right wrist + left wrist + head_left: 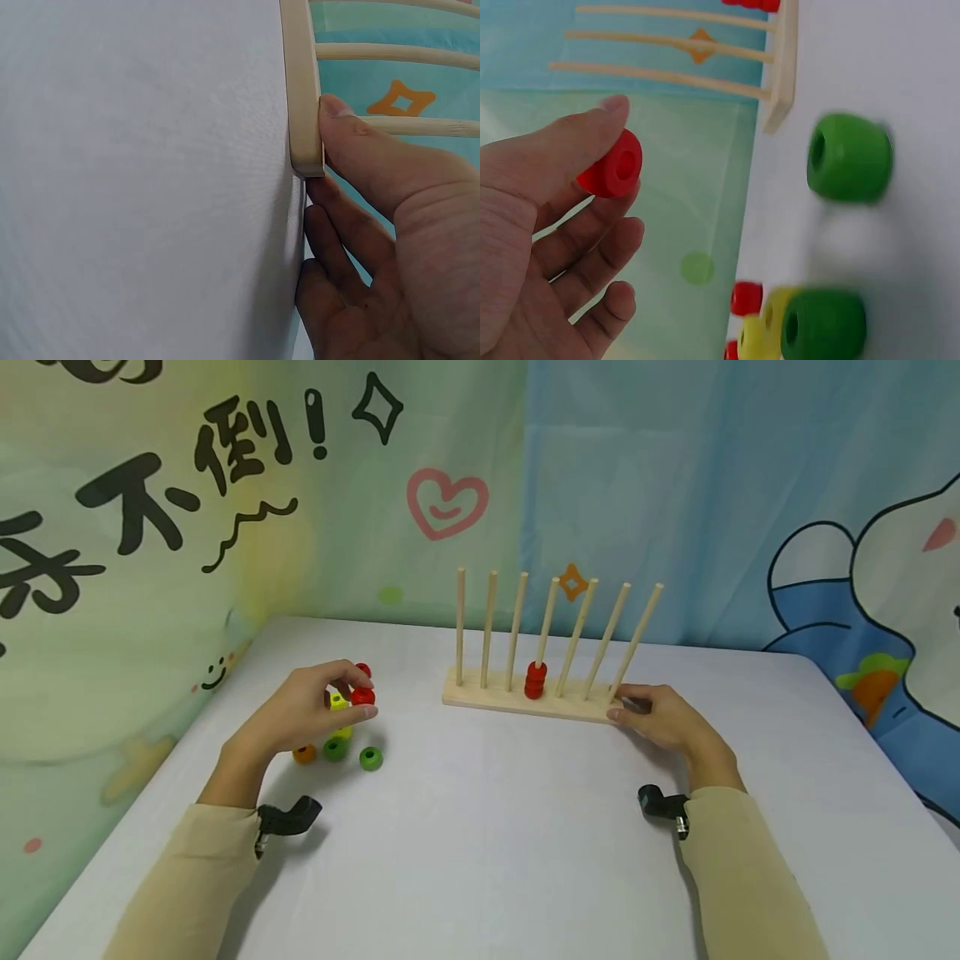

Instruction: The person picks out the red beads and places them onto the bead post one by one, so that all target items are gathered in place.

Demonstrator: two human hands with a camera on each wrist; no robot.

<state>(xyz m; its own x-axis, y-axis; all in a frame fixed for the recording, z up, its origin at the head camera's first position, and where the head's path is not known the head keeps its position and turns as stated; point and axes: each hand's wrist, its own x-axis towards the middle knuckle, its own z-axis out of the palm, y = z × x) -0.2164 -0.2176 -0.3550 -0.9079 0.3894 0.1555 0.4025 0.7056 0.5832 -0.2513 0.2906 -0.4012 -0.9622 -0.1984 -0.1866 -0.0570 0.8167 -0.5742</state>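
My left hand pinches a red bead between thumb and fingers, above a small group of loose beads. In the left wrist view the hole of this red bead shows, and the other fingers are loosely bent. A wooden peg rack with several upright pegs stands toward the back of the table. Red beads are stacked on its middle peg. At the rack's right end my right hand grips the base, with the thumb on its upper side beside the last peg.
Below and around the left hand lie a green bead, another green bead, an orange bead, yellow beads and a red bead. A printed curtain hangs behind the white table.
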